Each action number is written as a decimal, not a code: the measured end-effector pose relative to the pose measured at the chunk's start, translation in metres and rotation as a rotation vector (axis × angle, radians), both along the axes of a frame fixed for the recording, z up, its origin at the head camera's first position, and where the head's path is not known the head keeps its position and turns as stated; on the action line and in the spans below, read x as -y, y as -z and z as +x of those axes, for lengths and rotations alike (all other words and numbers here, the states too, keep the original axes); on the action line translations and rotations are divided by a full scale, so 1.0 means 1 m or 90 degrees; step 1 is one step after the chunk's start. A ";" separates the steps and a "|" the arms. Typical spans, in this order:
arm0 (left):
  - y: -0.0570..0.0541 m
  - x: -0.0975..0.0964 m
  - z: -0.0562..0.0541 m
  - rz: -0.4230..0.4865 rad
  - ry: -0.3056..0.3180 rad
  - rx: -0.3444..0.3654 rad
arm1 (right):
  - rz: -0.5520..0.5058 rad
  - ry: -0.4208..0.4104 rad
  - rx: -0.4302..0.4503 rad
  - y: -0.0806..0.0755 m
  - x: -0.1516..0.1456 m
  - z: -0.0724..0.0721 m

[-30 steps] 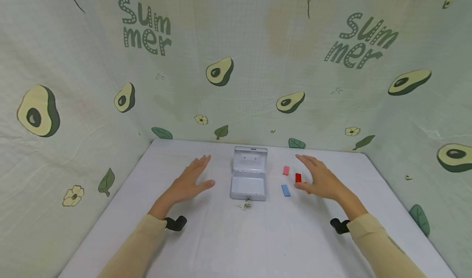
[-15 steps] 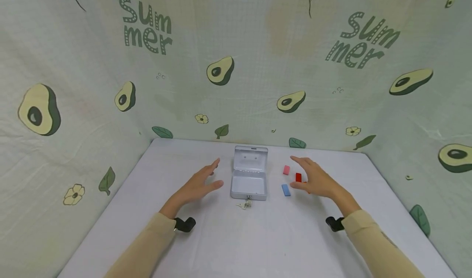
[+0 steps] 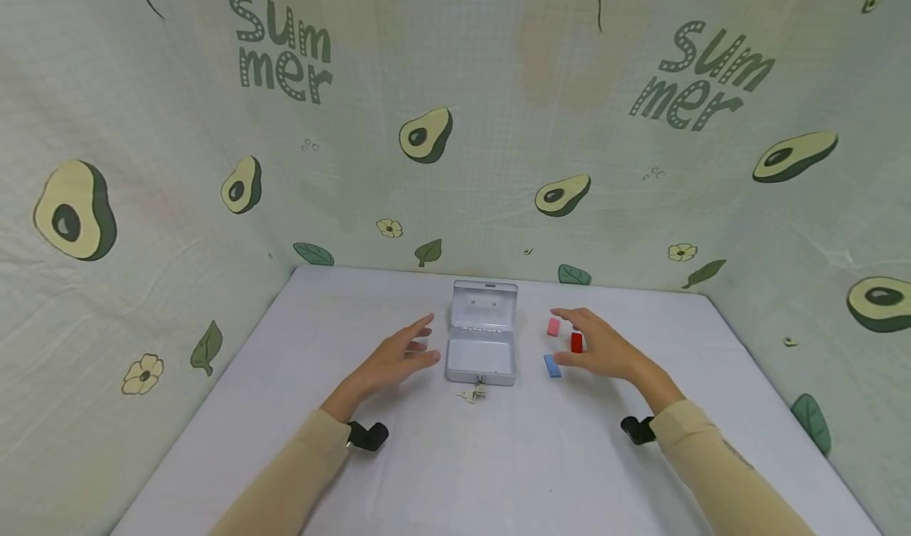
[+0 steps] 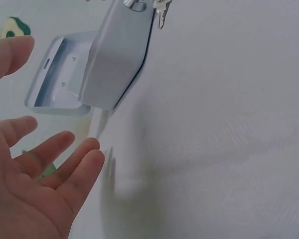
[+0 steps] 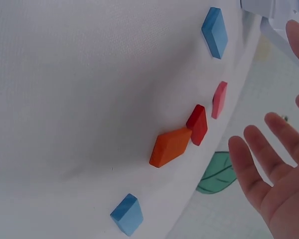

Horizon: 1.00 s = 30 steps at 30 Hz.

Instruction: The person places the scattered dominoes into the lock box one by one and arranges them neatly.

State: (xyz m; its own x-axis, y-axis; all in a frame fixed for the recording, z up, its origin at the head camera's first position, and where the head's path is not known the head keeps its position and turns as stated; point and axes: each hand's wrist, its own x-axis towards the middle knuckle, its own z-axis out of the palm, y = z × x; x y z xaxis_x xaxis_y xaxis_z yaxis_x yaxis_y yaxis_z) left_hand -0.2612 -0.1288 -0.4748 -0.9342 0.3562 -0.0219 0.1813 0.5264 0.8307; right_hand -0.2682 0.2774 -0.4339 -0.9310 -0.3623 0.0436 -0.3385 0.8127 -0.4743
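Note:
A pale metal cash box (image 3: 480, 356) stands on the table with its lid (image 3: 484, 305) raised. Keys (image 3: 468, 397) hang at its front lock. My left hand (image 3: 390, 364) hovers just left of the box, fingers relaxed and holding nothing. On the other side my right hand (image 3: 603, 348) is held over several small coloured blocks, its fingers spread and bare. Beneath it lie a pink block (image 5: 219, 100), a red block (image 5: 198, 124) against an orange block (image 5: 169, 147), and a blue block (image 5: 215, 33). Another blue block (image 5: 128, 214) lies apart; in the head view the right hand hides it and the orange one.
A white cloth covers the table (image 3: 498, 465). Behind and at both sides hangs a curtain (image 3: 491, 69) printed with avocados, leaves and lettering. Each wrist wears a black camera mount, one on the left (image 3: 368, 436) and one on the right (image 3: 637, 430).
My left hand has moved right, close to the box. My right hand has drifted left over the blocks, covering the orange one in the head view. Box and blocks stay put.

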 end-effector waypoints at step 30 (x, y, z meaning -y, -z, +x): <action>0.010 -0.020 -0.010 0.004 0.039 0.047 | -0.024 -0.084 0.038 0.016 0.006 -0.009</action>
